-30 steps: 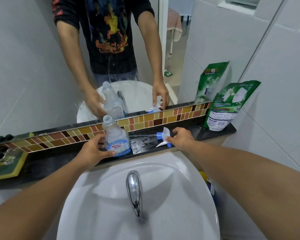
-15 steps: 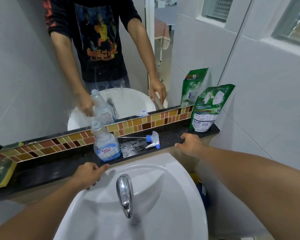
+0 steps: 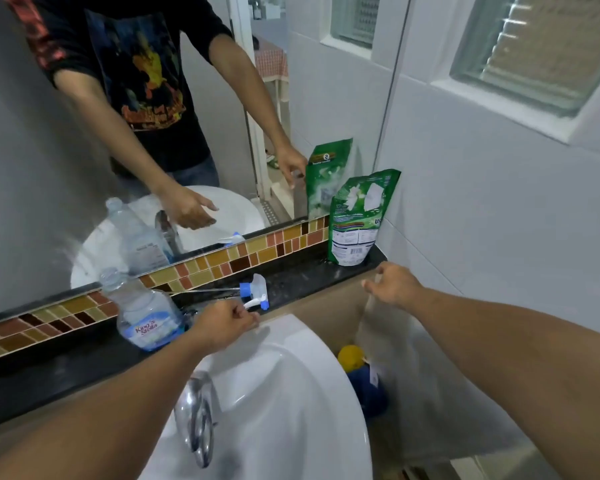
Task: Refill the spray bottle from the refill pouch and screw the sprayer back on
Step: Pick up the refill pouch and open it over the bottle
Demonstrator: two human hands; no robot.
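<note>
A clear spray bottle with a blue label stands uncapped on the black ledge, holding a little blue liquid. The white and blue sprayer head lies on its side on the ledge to the bottle's right, its thin tube pointing left. A green refill pouch leans upright at the ledge's right end against the wall. My left hand hovers over the sink's back rim, just below the sprayer, fingers loosely curled and empty. My right hand is open in the air a little below and right of the pouch.
A white sink with a chrome tap lies below the ledge. The mirror and a tiled strip run behind it. A blue and yellow bottle stands on the floor right of the sink. White tiled wall closes the right side.
My left hand let go of the bottle and moved right, toward the sprayer. My right hand left the sprayer and moved right toward the pouch. The view has swung to the right.
</note>
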